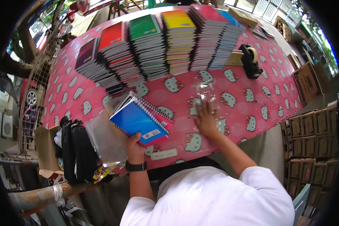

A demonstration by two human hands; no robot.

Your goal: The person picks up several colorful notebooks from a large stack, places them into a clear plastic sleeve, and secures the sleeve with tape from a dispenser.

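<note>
My left hand (135, 146), a dark watch on its wrist, grips a small bundle of spiral notebooks at the lower edge, thumb on top. The uppermost is a blue notebook (139, 117) with a white label; pink and dark covers show under it. My right hand (206, 119) lies on the table with its fingers spread, at the near end of a clear plastic sleeve (205, 90). Nothing shows in its grasp. Left of the bundle, a pile of clear plastic bags (108, 139) rests at the table's near edge.
Tall notebook stacks in purple, red (113, 35), green, yellow (178, 20), pink and blue line the far side of the pink patterned table (252, 113). A black tape dispenser (250, 62) stands right of them. Brown cartons (312, 132) are piled at right; black bags (77, 150) hang at left.
</note>
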